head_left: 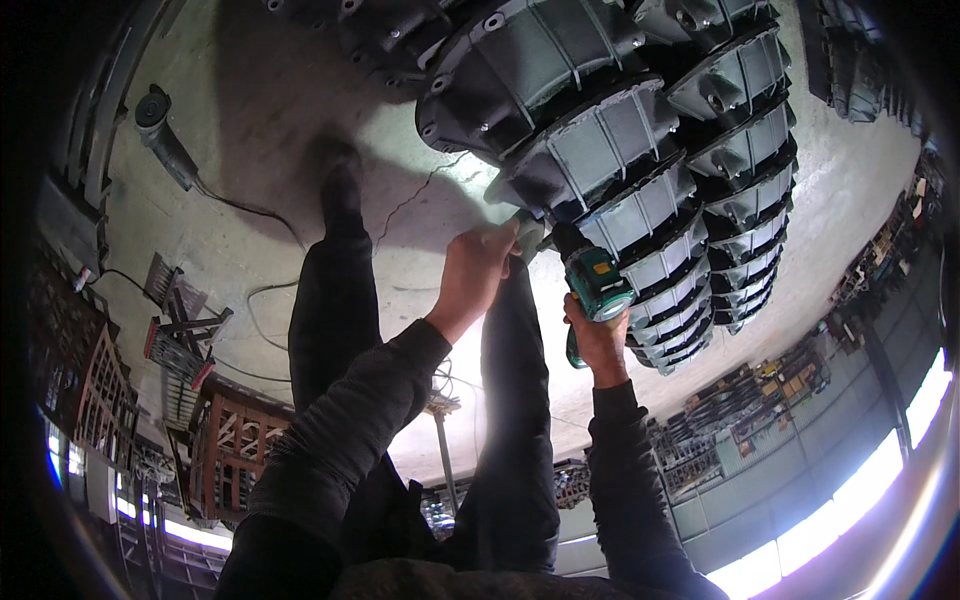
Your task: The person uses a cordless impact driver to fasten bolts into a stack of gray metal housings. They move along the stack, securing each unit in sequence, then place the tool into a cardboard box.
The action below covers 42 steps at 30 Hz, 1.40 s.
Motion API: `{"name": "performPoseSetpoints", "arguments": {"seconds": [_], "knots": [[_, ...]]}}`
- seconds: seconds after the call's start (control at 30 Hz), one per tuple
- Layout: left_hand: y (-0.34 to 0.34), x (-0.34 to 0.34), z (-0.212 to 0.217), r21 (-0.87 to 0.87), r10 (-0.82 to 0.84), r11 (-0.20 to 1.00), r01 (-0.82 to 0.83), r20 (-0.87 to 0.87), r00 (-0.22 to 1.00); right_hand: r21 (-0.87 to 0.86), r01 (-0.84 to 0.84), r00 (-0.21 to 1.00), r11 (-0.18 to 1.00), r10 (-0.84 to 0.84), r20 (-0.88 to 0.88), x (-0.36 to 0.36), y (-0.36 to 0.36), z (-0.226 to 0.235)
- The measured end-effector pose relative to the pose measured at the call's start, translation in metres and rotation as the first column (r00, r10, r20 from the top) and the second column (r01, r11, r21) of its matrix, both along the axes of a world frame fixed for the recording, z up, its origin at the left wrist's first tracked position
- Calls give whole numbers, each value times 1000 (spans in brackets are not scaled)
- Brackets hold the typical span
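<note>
My right hand [600, 335] is wrapped round the grip of a green and black cordless drill [598, 283]. The drill's dark front end points up and left at the lower corner of a grey ribbed metal casting [600, 135], the tip lost in shadow. Just left of the drill's nose, my left hand [477, 272] is closed, fingertips at a pale grey piece [530, 238] beside that corner. What these fingers hold is too unclear to name. Similar castings [650, 210] stand in two close-packed rows.
An angle grinder [165, 140] lies on the concrete floor [420, 140] at the far left, its cord [250, 208] trailing toward my legs. Brown slatted metal crates [235, 445] stand at the left. More parts [740, 400] line the wall at the right.
</note>
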<state>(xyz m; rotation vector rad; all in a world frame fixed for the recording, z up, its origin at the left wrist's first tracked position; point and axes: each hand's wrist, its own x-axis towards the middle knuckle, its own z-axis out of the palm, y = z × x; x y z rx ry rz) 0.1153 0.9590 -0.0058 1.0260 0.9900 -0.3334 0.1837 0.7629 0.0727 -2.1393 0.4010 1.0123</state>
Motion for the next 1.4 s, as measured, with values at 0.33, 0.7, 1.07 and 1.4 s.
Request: {"name": "performPoseSetpoints", "arguments": {"seconds": [0.33, 0.7, 1.07, 1.4], "knots": [[1, -1, 3, -202, 160, 963, -176, -94, 983, -46, 2, 1000, 999, -3, -12, 0, -1, -3], [-4, -3, 4, -106, 56, 992, -66, -96, 994, -12, 61, 998, 998, -62, -14, 2, 3, -1], [-10, -15, -11, -44, 43, 998, -47, -92, 995, -38, -265, 961, 964, 267, 70, 9, -25, -3], [12, -11, -5, -85, 117, 987, -134, -174, 978, 338, 52, 996, 940, -24, -87, 33, 52, 39]]}}
